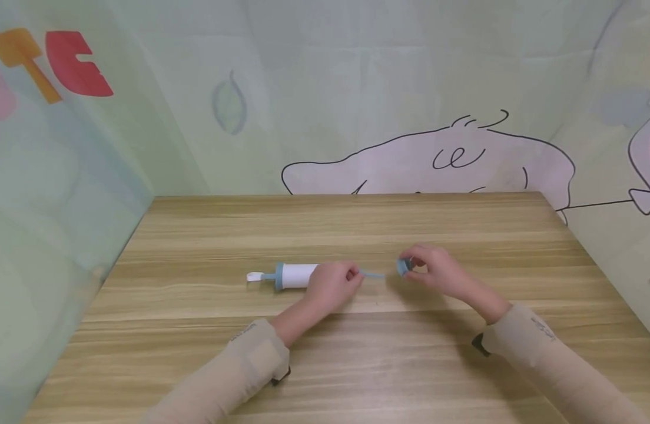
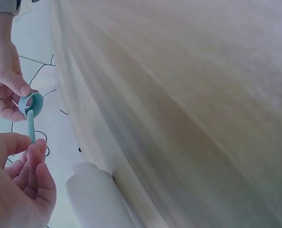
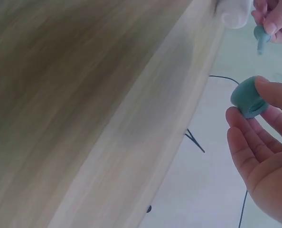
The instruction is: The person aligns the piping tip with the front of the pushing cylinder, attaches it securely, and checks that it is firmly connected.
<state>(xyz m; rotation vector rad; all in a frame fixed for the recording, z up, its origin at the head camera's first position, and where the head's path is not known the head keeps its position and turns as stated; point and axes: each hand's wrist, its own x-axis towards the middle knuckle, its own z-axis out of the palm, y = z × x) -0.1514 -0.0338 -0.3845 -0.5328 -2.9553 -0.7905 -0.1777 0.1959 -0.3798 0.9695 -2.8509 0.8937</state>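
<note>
My left hand pinches a thin blue nozzle between thumb and fingertips, its narrow end pointing right. A blue threaded ring cap is held by the thumb and fingers of my right hand. In the head view a small gap separates the nozzle's tip from the cap. On the table lies a white cylinder with a blue collar and a blue rod that ends in a white loop, like a large syringe. The left hand hides the cylinder's right end in the head view.
The wood-grain table carries the cylinder near its middle. A printed cloth backdrop hangs along the table's back and sides.
</note>
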